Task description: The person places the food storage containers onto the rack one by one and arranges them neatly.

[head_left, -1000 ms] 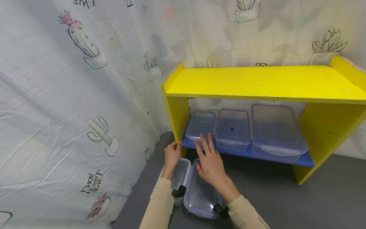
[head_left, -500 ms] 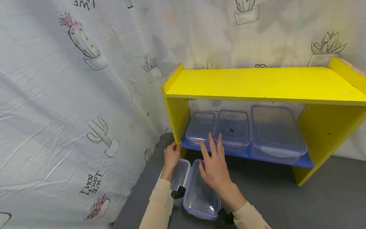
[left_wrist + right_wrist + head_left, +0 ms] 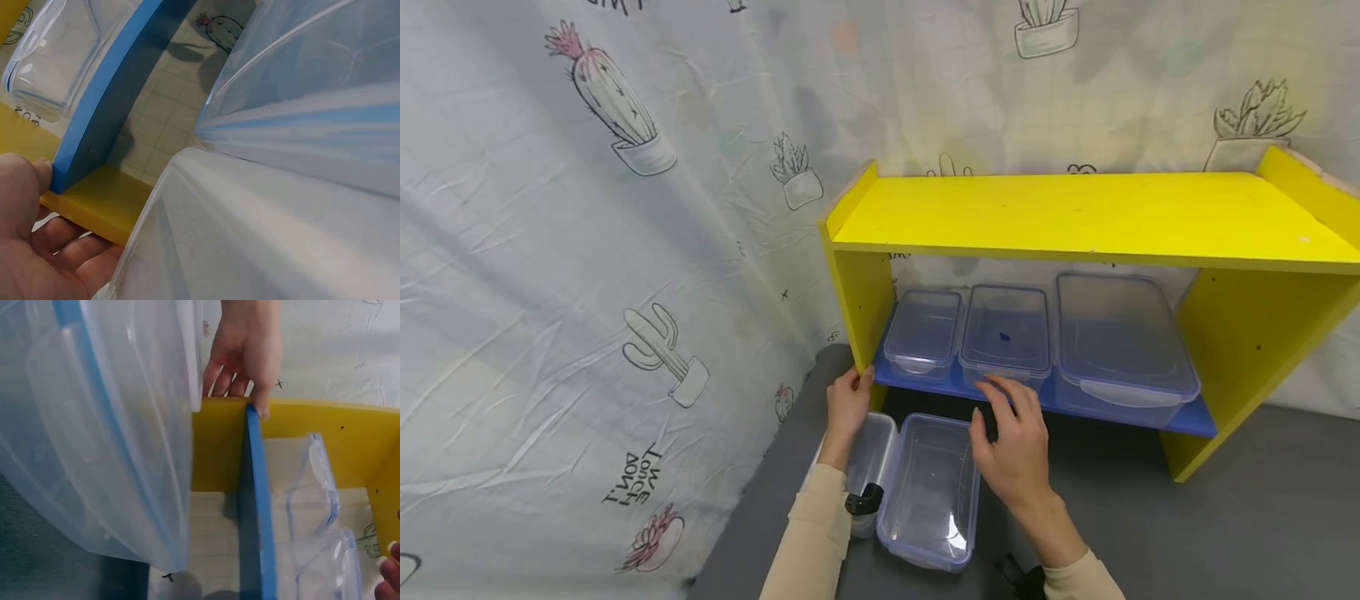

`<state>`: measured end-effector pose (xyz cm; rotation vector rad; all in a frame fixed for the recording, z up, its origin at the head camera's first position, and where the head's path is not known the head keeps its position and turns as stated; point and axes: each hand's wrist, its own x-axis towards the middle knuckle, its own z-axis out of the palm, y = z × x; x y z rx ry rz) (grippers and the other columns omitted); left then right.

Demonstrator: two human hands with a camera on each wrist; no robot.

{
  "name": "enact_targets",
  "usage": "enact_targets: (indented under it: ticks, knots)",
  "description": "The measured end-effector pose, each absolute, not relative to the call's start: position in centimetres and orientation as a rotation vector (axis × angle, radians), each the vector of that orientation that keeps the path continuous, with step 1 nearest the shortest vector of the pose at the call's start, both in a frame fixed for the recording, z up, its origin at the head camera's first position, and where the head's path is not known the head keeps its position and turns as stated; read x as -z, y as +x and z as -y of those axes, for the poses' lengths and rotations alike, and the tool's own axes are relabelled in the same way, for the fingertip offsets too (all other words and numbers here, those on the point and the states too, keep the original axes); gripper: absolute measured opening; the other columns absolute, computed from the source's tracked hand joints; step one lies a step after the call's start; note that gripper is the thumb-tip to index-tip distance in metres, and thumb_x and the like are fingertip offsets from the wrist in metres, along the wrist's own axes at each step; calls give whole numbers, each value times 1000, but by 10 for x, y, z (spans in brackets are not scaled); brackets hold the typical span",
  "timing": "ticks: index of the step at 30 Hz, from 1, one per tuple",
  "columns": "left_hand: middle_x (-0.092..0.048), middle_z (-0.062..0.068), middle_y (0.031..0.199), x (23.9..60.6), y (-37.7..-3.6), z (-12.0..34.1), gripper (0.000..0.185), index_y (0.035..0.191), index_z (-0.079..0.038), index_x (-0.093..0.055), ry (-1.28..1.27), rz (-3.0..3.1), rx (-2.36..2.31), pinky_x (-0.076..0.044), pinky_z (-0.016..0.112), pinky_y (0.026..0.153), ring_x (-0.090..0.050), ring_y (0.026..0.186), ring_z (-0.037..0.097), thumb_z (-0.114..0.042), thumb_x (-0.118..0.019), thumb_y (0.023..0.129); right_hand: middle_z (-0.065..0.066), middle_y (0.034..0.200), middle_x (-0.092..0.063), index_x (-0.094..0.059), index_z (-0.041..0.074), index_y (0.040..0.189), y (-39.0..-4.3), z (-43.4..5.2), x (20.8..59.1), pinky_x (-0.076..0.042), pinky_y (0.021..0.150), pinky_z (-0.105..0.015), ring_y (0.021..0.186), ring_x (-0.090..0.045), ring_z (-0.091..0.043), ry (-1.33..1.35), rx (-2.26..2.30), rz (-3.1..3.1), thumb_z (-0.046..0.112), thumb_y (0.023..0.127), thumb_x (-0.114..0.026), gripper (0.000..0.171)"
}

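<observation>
My left hand (image 3: 847, 408) grips the front edge of the yellow shelf unit's left side panel (image 3: 850, 300), where the blue shelf board (image 3: 951, 383) meets it. In the left wrist view the thumb lies on the front and the fingers curl behind the panel. My right hand (image 3: 1017, 442), fingers loosely bent and holding nothing, hovers before the middle lidded plastic container (image 3: 1006, 329). A smaller container (image 3: 922, 329) stands to its left and a large one (image 3: 1123, 342) to its right, all on the blue board. Only fingertips (image 3: 389, 575) of the right hand show in the right wrist view.
Below and in front of the unit, two more plastic containers, one narrow (image 3: 871, 454) and one wider with a blue rim (image 3: 928, 492), stand side by side on the dark grey table (image 3: 1097, 508). A cactus-print curtain (image 3: 715, 250) hangs behind and at left.
My right hand has moved right and slightly down, from before the small container to before the middle one, its fingers bending more. My left hand has stayed on the side panel.
</observation>
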<state>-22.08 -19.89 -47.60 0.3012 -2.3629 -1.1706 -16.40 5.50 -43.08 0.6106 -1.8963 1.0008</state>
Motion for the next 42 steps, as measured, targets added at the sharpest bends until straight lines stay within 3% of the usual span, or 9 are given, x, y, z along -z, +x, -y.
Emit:
enact_targets:
  ticks: [10, 22, 32, 42]
  knots:
    - [-69, 10, 73, 476, -222, 197, 25, 89, -9, -71, 295, 2358, 1178, -38, 28, 54, -49, 57, 17, -31, -60, 96, -17, 116, -64, -67, 1, 110, -164, -75, 459, -49, 88, -48, 108, -57, -35, 591, -965, 2144, 5, 78, -67, 32]
    - [-72, 15, 79, 478, -223, 196, 27, 89, -8, -70, 291, 2382, 1193, -40, 28, 56, -51, 59, 18, -32, -58, 97, -16, 111, -64, -68, 0, 103, -162, -108, 492, -44, 81, -45, 101, -58, -34, 450, -983, 2120, -2, 72, -70, 31]
    - [-67, 9, 71, 475, -219, 198, 24, 88, -9, -70, 299, 2358, 1183, -37, 29, 54, -47, 55, 17, -30, -60, 96, -21, 112, -62, -69, -1, 98, -159, -126, 500, -38, 82, -38, 102, -56, -37, 312, -1038, 2071, -5, 73, -67, 25]
    - [-69, 10, 75, 476, -220, 200, 26, 88, -9, -70, 309, 2372, 1181, -39, 28, 54, -49, 57, 17, -31, -59, 97, -25, 114, -58, -70, -3, 94, -155, -136, 503, -35, 78, -38, 97, -51, -39, 207, -1070, 2089, -2, 75, -64, 20]
